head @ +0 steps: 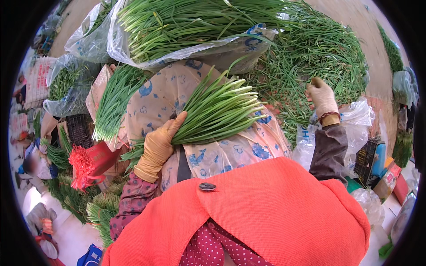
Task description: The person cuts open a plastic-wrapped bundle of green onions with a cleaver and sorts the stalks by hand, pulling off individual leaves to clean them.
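In a rubber glove, my left hand (pixel 159 144) grips a bunch of long green leafy vegetable stalks (pixel 216 114), likely garlic chives, above my patterned apron (pixel 233 153). Their pale cut ends point right. My right hand (pixel 321 94), in a light glove, is raised over a heap of loose green leaves (pixel 306 56) at the right; its fingers are curled, and whether it holds anything cannot be told. A large pile of the same stalks (pixel 186 30) lies in a clear plastic bag in front of me. Another bunch (pixel 116 99) rests left of my lap.
A bundle of red ties (pixel 81 166) hangs by a red container (pixel 103 158) at my left. Tied bunches (pixel 105 209) stand lower left. Plastic bags (pixel 356 119) and a black crate (pixel 366 159) are at my right. Another person (pixel 36 163) is at the far left.
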Demonstrator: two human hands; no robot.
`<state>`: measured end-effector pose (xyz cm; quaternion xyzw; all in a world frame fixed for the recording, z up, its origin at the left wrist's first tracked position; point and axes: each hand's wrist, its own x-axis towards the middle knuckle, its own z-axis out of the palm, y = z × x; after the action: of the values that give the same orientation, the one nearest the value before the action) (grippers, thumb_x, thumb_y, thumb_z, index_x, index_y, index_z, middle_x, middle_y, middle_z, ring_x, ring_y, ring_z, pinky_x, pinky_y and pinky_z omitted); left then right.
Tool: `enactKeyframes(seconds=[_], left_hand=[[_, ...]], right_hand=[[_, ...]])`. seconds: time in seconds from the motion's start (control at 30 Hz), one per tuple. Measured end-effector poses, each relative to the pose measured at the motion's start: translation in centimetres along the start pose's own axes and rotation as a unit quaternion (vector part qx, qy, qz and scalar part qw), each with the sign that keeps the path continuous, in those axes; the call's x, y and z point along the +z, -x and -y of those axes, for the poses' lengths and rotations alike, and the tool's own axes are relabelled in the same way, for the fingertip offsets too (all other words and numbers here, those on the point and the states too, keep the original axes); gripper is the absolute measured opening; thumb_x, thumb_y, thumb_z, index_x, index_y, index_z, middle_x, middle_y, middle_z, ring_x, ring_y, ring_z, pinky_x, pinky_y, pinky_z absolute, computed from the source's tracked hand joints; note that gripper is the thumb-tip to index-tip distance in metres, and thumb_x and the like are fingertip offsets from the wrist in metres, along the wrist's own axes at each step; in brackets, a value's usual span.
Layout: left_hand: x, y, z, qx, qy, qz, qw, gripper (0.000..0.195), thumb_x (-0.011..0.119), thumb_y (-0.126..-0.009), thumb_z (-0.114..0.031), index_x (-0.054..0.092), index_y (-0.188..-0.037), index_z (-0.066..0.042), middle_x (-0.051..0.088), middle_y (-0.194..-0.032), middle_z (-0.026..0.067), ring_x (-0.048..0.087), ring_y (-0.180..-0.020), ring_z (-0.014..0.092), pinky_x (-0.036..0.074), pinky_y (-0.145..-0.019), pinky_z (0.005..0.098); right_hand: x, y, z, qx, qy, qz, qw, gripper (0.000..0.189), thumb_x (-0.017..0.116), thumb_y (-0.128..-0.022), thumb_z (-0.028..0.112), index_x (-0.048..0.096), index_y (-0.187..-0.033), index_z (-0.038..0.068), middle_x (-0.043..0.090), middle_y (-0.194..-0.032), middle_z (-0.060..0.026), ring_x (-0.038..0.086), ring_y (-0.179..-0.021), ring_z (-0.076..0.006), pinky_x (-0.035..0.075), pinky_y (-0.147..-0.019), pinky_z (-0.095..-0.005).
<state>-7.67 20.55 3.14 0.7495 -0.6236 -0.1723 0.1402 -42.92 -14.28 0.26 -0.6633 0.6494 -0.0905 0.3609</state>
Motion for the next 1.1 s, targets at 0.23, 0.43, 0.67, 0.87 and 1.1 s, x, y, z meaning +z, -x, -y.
enactKeyframes(seconds=[0.23,0.43,0.67,0.87,1.1], left_hand=[[-1.3,-0.2,-1.0,0.014,-0.092,0.01,0.996,0.086,0.06,-0.077,0.004,0.038,-0.152,-0.032,0.063,-0.107,0.0091,0.065,-0.072,0.033,0.054,-0.061,0.0414],[-1.3,-0.3,-1.6,0.012,-0.14,0.004,0.99,0.086,0.059,-0.078,0.003,0.035,-0.153,-0.032,0.062,-0.106,0.0083,0.065,-0.069,0.031,0.054,-0.059,0.0415],[-0.3,0.6,-0.4,-0.002,-0.108,0.026,0.994,0.085,0.058,-0.078,0.002,0.037,-0.153,-0.033,0.063,-0.108,0.0084,0.064,-0.069,0.031,0.054,-0.061,0.0408],[0.0,0.4,-0.4,0.002,-0.08,0.01,0.997,0.087,0.06,-0.075,0.004,0.04,-0.151,-0.034,0.063,-0.109,0.0091,0.064,-0.072,0.031,0.054,-0.063,0.0412],[0.1,-0.4,0.0,0.056,-0.107,-0.016,0.993,0.086,0.061,-0.074,0.004,0.043,-0.149,-0.034,0.062,-0.11,0.0079,0.063,-0.069,0.03,0.054,-0.061,0.04]], right_hand=[[5.6,6.4,14.2,-0.31,0.025,0.171,0.935,0.036,0.061,-0.095,0.038,0.072,-0.1,0.004,0.071,-0.084,-0.0084,0.069,-0.081,-0.027,0.053,-0.076,-0.0394],[12.2,9.5,17.0,-0.554,0.161,0.096,0.811,0.011,0.065,-0.081,0.02,0.071,-0.087,0.014,0.072,-0.082,-0.0081,0.07,-0.082,-0.0283,0.051,-0.079,-0.0389],[6.8,14.0,16.9,-0.358,-0.274,0.508,0.734,0.027,0.071,-0.082,0.013,0.069,-0.106,0.0,0.072,-0.087,-0.0095,0.065,-0.07,-0.019,0.051,-0.063,-0.0301],[-0.1,10.0,10.3,-0.114,-0.439,0.651,0.609,0.027,0.068,-0.091,0.015,0.07,-0.105,-0.008,0.072,-0.081,-0.0123,0.058,-0.052,-0.0104,0.037,-0.039,-0.0226],[7.0,2.0,8.5,-0.043,-0.25,0.323,0.912,0.042,0.055,-0.098,0.037,0.066,-0.117,0.001,0.069,-0.107,-0.0047,0.063,-0.094,-0.0136,0.05,-0.08,-0.028]])
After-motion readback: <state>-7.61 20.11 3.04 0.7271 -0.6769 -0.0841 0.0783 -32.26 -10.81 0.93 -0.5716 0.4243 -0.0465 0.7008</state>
